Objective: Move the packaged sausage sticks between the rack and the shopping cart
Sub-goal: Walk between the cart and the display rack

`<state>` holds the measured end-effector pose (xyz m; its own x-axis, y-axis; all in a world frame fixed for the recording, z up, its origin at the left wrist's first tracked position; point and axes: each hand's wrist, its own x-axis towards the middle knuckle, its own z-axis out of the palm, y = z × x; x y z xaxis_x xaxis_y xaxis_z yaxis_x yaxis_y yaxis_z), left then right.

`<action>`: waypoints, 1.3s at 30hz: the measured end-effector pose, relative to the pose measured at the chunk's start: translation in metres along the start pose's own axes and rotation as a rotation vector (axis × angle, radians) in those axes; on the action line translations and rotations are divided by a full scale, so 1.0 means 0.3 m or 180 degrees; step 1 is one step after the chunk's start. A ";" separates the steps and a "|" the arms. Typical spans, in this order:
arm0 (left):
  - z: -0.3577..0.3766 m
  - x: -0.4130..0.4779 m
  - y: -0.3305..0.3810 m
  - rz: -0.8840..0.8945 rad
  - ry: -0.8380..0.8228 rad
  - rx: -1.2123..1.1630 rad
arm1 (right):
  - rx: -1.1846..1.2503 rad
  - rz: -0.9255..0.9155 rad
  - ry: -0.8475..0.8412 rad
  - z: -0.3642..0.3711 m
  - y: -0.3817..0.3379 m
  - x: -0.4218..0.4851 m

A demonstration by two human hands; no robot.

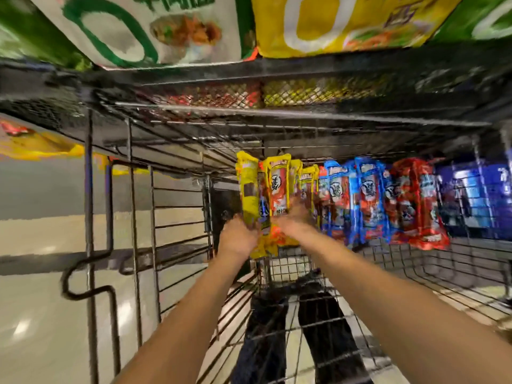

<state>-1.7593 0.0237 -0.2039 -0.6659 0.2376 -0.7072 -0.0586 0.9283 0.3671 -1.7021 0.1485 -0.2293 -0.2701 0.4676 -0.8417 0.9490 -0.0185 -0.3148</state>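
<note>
Yellow sausage stick packs hang from the black wire rack at the centre. Blue packs and red packs hang in a row to their right. My left hand grips the lower end of the leftmost yellow pack. My right hand is closed around the bottoms of the neighbouring yellow packs. Both hands are blurred. The wire shopping cart lies below my forearms.
Large green and yellow bags sit on the mesh shelf above. Dark blue packs hang at the far right. A wire side panel stands to the left, with pale floor beyond. Dark trouser legs show through the cart.
</note>
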 end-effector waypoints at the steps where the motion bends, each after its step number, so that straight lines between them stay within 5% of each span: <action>1: 0.023 0.020 -0.017 0.0022 0.0004 0.0093 | -0.0185 -0.0017 0.0039 0.017 0.007 0.009; 7: 0.119 0.079 -0.085 0.0119 -0.0190 0.0746 | -0.0396 -0.0480 0.0166 0.076 0.074 0.054; 20: 0.065 0.030 -0.114 0.0048 -0.0211 -0.0012 | 0.0335 -0.0332 0.0062 -0.068 0.178 -0.054; 30: -0.164 -0.261 -0.043 -0.0244 -0.0630 -0.1128 | 0.1228 -0.0214 0.0411 -0.395 0.389 -0.429; 39: -0.061 -0.543 0.077 -0.0103 -0.1217 -0.0761 | 0.1819 -0.0001 0.1125 -0.486 0.794 -0.918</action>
<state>-1.6657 0.0012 -0.0693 -0.3409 0.3398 -0.8765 -0.2750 0.8555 0.4387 -1.3779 0.1443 -0.0085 -0.1084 0.7272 -0.6778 0.6872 -0.4378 -0.5797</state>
